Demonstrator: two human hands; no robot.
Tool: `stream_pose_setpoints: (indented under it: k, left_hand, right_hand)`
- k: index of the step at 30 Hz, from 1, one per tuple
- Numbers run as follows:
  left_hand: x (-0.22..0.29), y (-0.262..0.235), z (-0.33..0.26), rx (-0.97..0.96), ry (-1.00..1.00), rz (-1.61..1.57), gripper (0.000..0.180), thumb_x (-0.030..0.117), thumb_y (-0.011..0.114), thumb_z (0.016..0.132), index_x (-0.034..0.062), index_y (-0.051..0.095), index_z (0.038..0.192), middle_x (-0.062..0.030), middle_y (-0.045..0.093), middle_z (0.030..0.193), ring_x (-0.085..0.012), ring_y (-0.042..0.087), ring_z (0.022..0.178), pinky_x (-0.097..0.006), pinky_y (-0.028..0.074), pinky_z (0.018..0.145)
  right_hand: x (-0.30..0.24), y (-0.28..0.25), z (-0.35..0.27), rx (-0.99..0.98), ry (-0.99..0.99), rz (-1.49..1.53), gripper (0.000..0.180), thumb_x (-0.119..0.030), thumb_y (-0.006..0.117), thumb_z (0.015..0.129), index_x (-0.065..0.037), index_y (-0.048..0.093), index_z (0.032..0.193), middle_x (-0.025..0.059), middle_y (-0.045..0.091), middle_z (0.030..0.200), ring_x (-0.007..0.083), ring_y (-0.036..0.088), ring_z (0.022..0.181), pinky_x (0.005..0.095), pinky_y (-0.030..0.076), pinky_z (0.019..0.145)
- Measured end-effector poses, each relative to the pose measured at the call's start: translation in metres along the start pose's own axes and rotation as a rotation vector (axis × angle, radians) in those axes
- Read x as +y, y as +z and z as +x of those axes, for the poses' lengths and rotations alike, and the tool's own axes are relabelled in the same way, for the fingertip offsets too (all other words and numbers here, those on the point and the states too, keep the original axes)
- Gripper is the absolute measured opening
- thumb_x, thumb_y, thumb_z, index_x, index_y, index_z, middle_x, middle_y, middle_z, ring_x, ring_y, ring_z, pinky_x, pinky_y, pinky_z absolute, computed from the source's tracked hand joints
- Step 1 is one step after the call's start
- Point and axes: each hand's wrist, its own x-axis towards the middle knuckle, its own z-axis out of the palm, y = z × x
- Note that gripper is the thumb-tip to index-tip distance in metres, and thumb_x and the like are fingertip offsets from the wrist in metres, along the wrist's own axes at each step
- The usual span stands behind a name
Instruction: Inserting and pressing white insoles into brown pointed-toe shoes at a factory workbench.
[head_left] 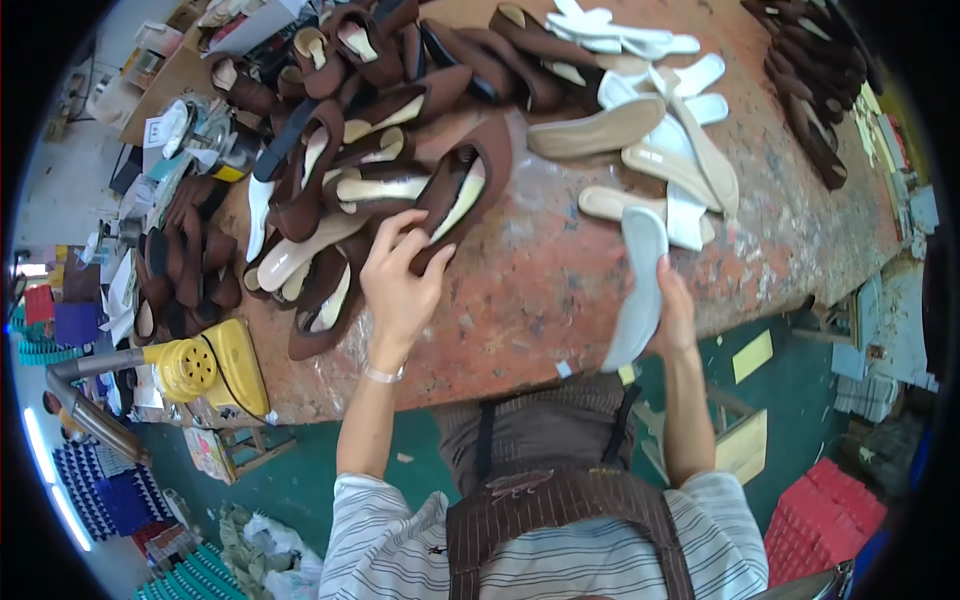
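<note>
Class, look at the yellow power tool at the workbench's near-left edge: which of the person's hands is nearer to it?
Left. The left hand grips a brown shoe upper just right of and above the yellow power tool; the right hand, holding a white insole, is much farther right.

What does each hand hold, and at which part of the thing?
The right hand holds a pale insole near its lower end. The left hand grips a brown shoe upper at its near tip.

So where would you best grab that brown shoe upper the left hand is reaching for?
Probably at its near, pointed end, coming from the person's side. The brown shoe upper lies slanted on the workbench with that tip toward the left hand, free of the pile; its far end sits among other uppers.
</note>
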Motion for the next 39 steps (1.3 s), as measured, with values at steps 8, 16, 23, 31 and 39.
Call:
stream_pose_setpoints:
  k: [8, 16, 23, 31, 39]
  left_hand:
    - [-0.057, -0.055, -0.166, -0.311, 0.049, 0.081, 0.028, 0.001, 0.08, 0.066, 0.0024, 0.068, 0.091, -0.021, 0.052, 0.135, -0.0353, 0.059, 0.116, -0.042, 0.05, 0.095]
    - [-0.077, -0.02, -0.193, -0.063, -0.033, -0.065, 0.104, 0.031, 0.09, 0.063, 0.0027, 0.03, 0.143, -0.0239, 0.048, 0.138, -0.0389, 0.052, 0.123, -0.046, 0.045, 0.1]
    - [-0.086, -0.009, -0.202, 0.074, -0.031, -0.225, 0.11, 0.042, 0.088, 0.065, 0.0001, 0.026, 0.145, -0.0247, 0.054, 0.131, -0.0359, 0.057, 0.116, -0.045, 0.046, 0.098]
    - [-0.087, -0.009, -0.205, 0.073, -0.069, -0.29, 0.11, 0.042, 0.089, 0.064, -0.0012, 0.027, 0.144, -0.0242, 0.056, 0.128, -0.0371, 0.058, 0.114, -0.047, 0.044, 0.099]
    - [-0.095, -0.005, -0.203, 0.108, -0.029, -0.336, 0.108, 0.049, 0.085, 0.065, 0.0011, 0.028, 0.144, -0.0252, 0.055, 0.128, -0.04, 0.056, 0.113, -0.05, 0.042, 0.099]
  right_hand:
    - [-0.015, 0.117, -0.017, -0.341, -0.781, -1.253, 0.034, -0.006, 0.071, 0.067, -0.01, 0.074, 0.1, 0.0056, 0.065, 0.113, 0.0251, 0.056, 0.1, 0.0407, 0.042, 0.091]
    - [0.097, 0.202, 0.003, -0.563, -0.69, -1.146, 0.03, -0.01, 0.072, 0.065, -0.01, 0.076, 0.094, 0.0022, 0.068, 0.109, 0.0202, 0.06, 0.097, 0.0363, 0.045, 0.087]
    - [0.089, 0.213, 0.009, -0.56, -0.462, -1.109, 0.026, -0.011, 0.075, 0.069, -0.011, 0.077, 0.094, 0.0048, 0.07, 0.109, 0.0245, 0.06, 0.097, 0.0382, 0.046, 0.086]
    - [0.102, 0.219, 0.006, -0.621, -0.506, -1.125, 0.027, -0.009, 0.076, 0.063, -0.01, 0.077, 0.09, 0.0051, 0.07, 0.106, 0.0246, 0.06, 0.094, 0.0377, 0.048, 0.085]
    - [0.116, 0.223, 0.01, -0.621, -0.63, -1.283, 0.032, -0.008, 0.071, 0.062, -0.009, 0.075, 0.094, 0.0028, 0.067, 0.107, 0.0229, 0.058, 0.093, 0.034, 0.052, 0.079]
